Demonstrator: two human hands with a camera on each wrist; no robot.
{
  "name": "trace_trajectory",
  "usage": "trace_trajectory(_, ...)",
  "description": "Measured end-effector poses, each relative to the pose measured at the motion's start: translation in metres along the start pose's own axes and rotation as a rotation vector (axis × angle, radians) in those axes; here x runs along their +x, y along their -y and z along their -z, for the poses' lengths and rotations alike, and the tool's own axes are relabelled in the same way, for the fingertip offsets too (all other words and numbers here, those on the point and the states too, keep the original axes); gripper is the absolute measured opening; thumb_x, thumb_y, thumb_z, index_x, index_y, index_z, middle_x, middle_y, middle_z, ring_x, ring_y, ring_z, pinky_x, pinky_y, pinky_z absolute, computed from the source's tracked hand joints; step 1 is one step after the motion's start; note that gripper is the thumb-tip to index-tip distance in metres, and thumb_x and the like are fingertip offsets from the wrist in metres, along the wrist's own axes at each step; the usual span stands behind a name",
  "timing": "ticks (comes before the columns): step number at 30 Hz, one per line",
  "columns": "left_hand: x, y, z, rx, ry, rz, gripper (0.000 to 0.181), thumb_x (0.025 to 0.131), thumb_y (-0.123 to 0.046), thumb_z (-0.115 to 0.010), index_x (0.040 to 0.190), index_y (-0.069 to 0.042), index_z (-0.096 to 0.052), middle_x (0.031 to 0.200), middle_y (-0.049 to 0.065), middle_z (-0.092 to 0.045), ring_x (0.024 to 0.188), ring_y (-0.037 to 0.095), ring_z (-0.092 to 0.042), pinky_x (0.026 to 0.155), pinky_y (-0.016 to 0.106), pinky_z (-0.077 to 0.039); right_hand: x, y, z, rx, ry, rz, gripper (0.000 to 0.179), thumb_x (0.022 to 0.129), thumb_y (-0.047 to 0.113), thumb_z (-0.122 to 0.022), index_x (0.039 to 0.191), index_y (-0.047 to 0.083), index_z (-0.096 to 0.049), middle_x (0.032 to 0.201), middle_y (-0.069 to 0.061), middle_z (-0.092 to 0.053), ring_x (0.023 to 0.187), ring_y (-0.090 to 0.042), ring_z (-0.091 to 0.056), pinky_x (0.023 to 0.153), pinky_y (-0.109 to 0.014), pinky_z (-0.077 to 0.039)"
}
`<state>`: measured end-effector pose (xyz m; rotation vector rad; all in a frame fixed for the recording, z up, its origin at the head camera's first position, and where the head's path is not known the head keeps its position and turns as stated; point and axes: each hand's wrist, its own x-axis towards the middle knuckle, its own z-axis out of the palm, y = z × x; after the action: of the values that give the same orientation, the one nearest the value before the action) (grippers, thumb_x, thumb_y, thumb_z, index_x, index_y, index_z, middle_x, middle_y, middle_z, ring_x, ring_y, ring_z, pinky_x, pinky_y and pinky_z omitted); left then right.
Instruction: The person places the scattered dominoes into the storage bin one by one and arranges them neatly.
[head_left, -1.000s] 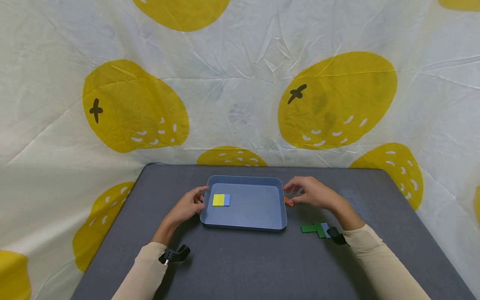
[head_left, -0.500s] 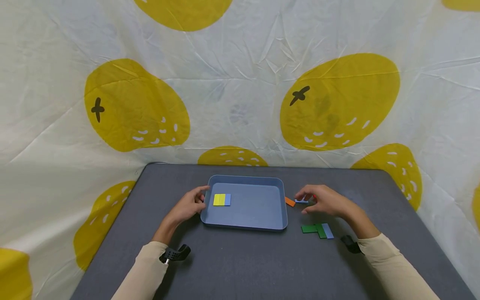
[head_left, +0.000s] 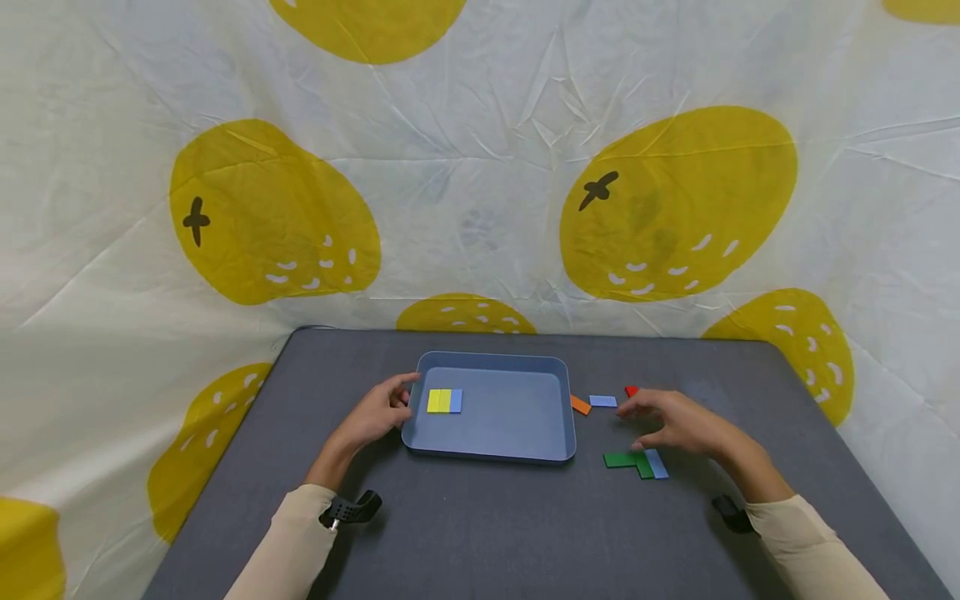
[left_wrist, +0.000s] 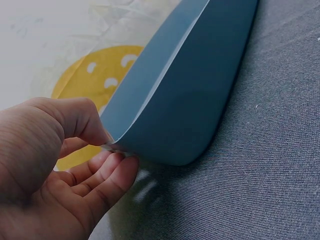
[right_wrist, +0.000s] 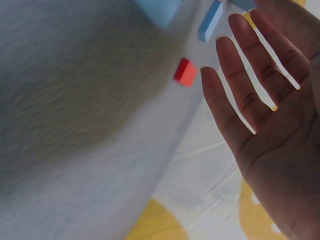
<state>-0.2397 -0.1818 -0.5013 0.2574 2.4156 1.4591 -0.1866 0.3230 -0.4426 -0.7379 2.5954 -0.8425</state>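
My left hand [head_left: 375, 412] pinches the left rim of a blue-grey tray [head_left: 510, 408]; the left wrist view has fingers [left_wrist: 117, 172] against its outer wall. Inside the tray, on the left, two yellow tiles [head_left: 438, 401] lie side by side with a blue tile [head_left: 456, 402]. My right hand [head_left: 678, 423] hovers over the table to the tray's right, fingers spread and holding nothing. Close by its fingertips are a light blue tile [head_left: 603, 401] and a red tile [head_left: 632, 391], partly hidden by the hand. An orange tile [head_left: 581, 406] lies against the tray's right side.
Below the right hand, two green tiles [head_left: 619, 459] and another blue tile [head_left: 657, 464] lie together on the dark grey table [head_left: 480, 533]. Behind the table hangs a white cloth [head_left: 480, 208] printed with yellow fruit shapes.
My right hand has moved right and toward me, away from the orange tile, uncovering the light blue tile and part of the red one. My left hand stays on the tray rim.
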Motion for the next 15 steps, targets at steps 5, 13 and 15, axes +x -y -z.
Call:
trace_trajectory(5, 0.0, 0.0, 0.0, 0.0, 0.001, 0.0, 0.066, 0.087, 0.004, -0.06, 0.151, -0.006, -0.046, 0.103, 0.014, -0.051, 0.081, 0.023, -0.053, 0.065, 0.033, -0.051, -0.012, -0.009, -0.001, -0.003, -0.013, -0.009, 0.05, 0.081, 0.025, -0.085, 0.124, 0.006, -0.067, 0.121, -0.009, -0.069, 0.11, -0.031, -0.063, 0.092, -0.054, -0.052)
trace_trajectory(13, -0.001, -0.002, -0.001, 0.015, -0.003, -0.002, 0.066, 0.087, 0.004, -0.06, 0.151, -0.006, -0.046, 0.103, 0.014, -0.051, 0.081, 0.023, -0.053, 0.066, 0.033, -0.051, -0.025, -0.021, -0.005, 0.014, -0.001, -0.015, 0.052, 0.079, 0.028, -0.086, 0.123, 0.007, -0.067, 0.123, -0.008, -0.068, 0.11, -0.027, -0.064, 0.093, -0.04, -0.052)
trace_trajectory(15, -0.001, -0.003, -0.001, 0.016, -0.004, -0.001, 0.066, 0.087, 0.004, -0.06, 0.151, -0.006, -0.046, 0.103, 0.014, -0.051, 0.081, 0.022, -0.053, 0.066, 0.033, -0.051, -0.027, -0.024, -0.006, 0.014, 0.009, -0.02, 0.053, 0.078, 0.029, -0.087, 0.122, 0.008, -0.068, 0.122, -0.007, -0.068, 0.111, -0.025, -0.064, 0.093, -0.035, -0.052)
